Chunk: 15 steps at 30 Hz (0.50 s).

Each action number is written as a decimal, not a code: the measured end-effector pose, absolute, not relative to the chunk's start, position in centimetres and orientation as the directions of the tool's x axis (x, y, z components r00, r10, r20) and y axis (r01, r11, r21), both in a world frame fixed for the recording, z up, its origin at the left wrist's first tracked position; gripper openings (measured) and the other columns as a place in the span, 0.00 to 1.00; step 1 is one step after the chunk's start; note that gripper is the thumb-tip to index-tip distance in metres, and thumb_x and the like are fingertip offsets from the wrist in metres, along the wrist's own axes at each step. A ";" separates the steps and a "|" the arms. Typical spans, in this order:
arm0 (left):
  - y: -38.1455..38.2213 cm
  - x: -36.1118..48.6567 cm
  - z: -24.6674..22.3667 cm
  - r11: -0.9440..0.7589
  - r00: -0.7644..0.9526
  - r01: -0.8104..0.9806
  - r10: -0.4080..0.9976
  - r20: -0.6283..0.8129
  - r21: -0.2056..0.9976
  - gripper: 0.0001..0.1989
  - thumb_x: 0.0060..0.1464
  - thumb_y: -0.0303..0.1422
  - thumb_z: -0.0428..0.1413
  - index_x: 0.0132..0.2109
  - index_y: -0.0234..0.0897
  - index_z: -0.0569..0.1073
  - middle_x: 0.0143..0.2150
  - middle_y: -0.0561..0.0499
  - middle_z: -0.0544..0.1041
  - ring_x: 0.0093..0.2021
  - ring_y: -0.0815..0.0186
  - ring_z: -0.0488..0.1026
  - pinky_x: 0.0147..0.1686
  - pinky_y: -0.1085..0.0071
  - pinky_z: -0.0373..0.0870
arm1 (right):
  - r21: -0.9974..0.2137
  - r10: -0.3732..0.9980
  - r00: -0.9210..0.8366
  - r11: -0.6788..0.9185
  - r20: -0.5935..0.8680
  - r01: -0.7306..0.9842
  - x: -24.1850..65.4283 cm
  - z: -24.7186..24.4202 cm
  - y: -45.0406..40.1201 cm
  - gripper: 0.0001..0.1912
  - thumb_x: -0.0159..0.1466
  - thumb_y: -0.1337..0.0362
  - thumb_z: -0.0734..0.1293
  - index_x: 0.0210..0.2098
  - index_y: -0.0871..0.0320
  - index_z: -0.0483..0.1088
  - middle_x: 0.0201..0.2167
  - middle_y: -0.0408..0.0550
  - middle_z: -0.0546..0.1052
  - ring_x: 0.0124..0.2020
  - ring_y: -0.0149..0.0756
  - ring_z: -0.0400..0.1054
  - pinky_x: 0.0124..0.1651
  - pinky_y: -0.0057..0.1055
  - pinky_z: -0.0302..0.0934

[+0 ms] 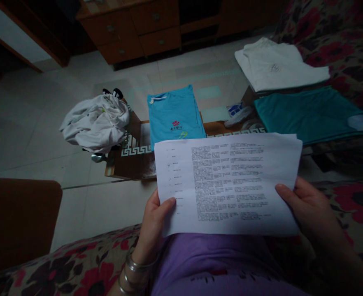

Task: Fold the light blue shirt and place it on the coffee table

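A printed sheet of paper [227, 185] is held out flat above my lap, with columns of small text and a few pen ticks along its left side. My left hand [157, 209] pinches its left edge, thumb on top and fingers underneath. On the opposite edge, my right hand [305, 201] grips in the same way. Beyond the paper lies a folded blue T-shirt [175, 113] with a red logo, its near edge hidden by the sheet. The print is too small to read.
On the glass table [135, 164] are a crumpled white garment [98, 121] at left, a folded white shirt [280, 65] and a folded teal garment [311, 113] at right. A clear plastic item [238, 115] shows between. Behind stands a wooden cabinet [132, 33]; a flowered sofa [76, 267] surrounds me.
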<state>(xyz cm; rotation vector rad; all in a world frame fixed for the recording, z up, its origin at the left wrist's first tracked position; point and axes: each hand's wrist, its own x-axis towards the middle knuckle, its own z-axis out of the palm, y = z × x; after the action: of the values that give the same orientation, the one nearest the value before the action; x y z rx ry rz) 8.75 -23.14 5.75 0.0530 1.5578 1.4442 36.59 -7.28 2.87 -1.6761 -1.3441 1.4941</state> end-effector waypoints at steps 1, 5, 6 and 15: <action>-23.1 8.8 5.8 0.296 -0.525 -0.548 0.606 -0.598 0.782 0.22 0.45 0.31 0.63 0.50 0.37 0.74 0.42 0.46 0.81 0.38 0.60 0.79 0.34 0.72 0.74 | -0.867 0.900 -0.103 -0.370 -0.424 0.333 36.7 2.8 -7.3 0.27 0.55 0.48 0.72 0.50 0.53 0.72 0.44 0.50 0.79 0.39 0.42 0.75 0.35 0.31 0.70; -23.2 8.7 5.8 0.307 -0.521 -0.542 0.608 -0.599 0.782 0.23 0.45 0.31 0.64 0.51 0.37 0.74 0.45 0.45 0.81 0.41 0.58 0.78 0.37 0.71 0.74 | -0.878 0.906 -0.116 -0.353 -0.407 0.325 36.8 2.8 -7.3 0.26 0.55 0.49 0.72 0.50 0.52 0.72 0.45 0.48 0.79 0.40 0.41 0.75 0.38 0.31 0.71; -23.2 8.7 5.8 0.309 -0.521 -0.541 0.607 -0.600 0.783 0.24 0.45 0.31 0.64 0.51 0.37 0.74 0.45 0.45 0.81 0.42 0.58 0.78 0.37 0.71 0.74 | -0.878 0.905 -0.118 -0.356 -0.410 0.318 36.7 2.8 -7.3 0.26 0.55 0.49 0.72 0.50 0.52 0.72 0.45 0.47 0.79 0.41 0.41 0.75 0.38 0.31 0.71; -23.2 8.6 5.7 0.305 -0.524 -0.524 0.621 -0.583 0.796 0.23 0.45 0.32 0.63 0.51 0.36 0.74 0.42 0.46 0.82 0.41 0.58 0.78 0.38 0.70 0.74 | -0.878 0.895 -0.135 -0.371 -0.425 0.304 36.7 2.9 -7.2 0.24 0.56 0.50 0.72 0.50 0.50 0.72 0.45 0.46 0.79 0.42 0.41 0.75 0.38 0.30 0.70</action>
<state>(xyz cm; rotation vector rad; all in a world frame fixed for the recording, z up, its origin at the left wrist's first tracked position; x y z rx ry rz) 8.60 -23.24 5.68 0.0918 1.5692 1.4318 36.68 -7.16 2.88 -1.6348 -1.3436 1.5339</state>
